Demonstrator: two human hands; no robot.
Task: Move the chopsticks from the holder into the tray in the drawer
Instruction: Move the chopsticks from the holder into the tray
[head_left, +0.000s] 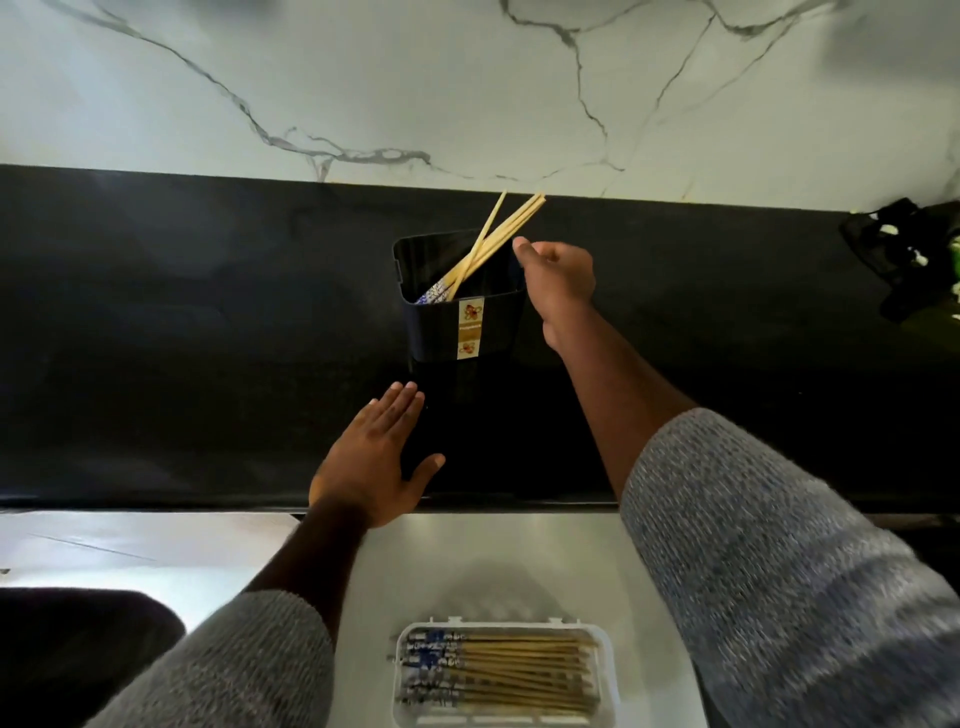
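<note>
A black holder (488, 325) with a gold label stands on the dark counter. A few wooden chopsticks (493, 241) with blue-patterned ends lean in it, tips pointing up and right. My right hand (558, 283) hovers at the holder's right rim, fingers apart, just beside the chopsticks and holding none. My left hand (376, 460) lies flat and open on the counter in front of the holder. A white tray (605, 675) in the open drawer below holds several chopsticks (509, 673) laid side by side.
The dark counter (182, 338) runs across the view, with a marble wall (363, 78) behind it. A dark object with green bits (906, 254) sits at the far right. The drawer's pale floor (493, 561) surrounds the tray.
</note>
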